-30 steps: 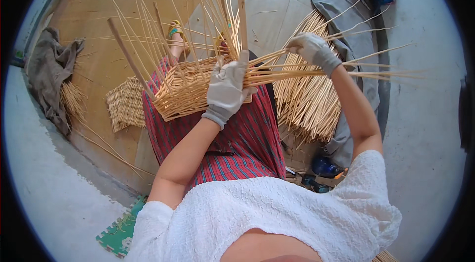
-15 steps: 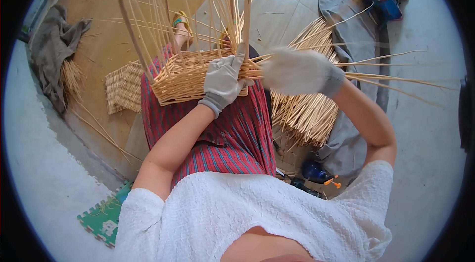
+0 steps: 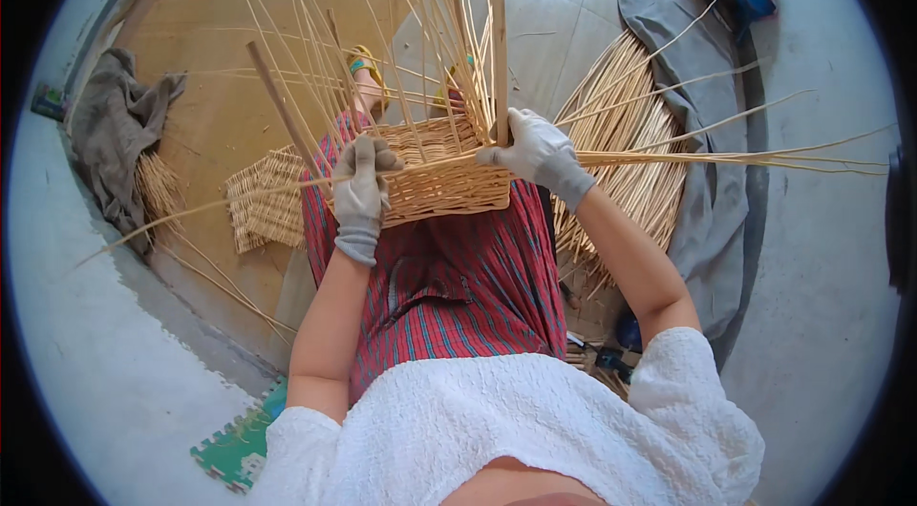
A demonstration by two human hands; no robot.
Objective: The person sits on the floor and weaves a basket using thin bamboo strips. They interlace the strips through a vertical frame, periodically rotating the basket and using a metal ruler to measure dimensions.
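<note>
A partly woven wicker basket (image 3: 444, 193) rests on my lap, with thin upright rods and thicker wooden corner stakes (image 3: 499, 57) rising from it. At its left end my gloved left hand (image 3: 361, 179) is closed round a long wicker strand (image 3: 210, 208). That strand sticks out to the lower left and also runs along the basket's near rim toward the right corner. There my gloved right hand (image 3: 537, 149) is closed, pressing the strands at the foot of the near right stake. Several loose wicker strands (image 3: 688, 158) trail out to the right beyond it.
A large bundle of wicker rods (image 3: 611, 134) lies at the right on grey cloth (image 3: 712, 248). Woven wicker panels (image 3: 267, 196) lie on the floor at the left, near a crumpled grey cloth (image 3: 119, 124). A green foam mat (image 3: 234, 449) is at the lower left.
My left hand has moved from the basket's right corner to its left end, bringing a strand across to the left. My right hand has come in from the right to the corner.
</note>
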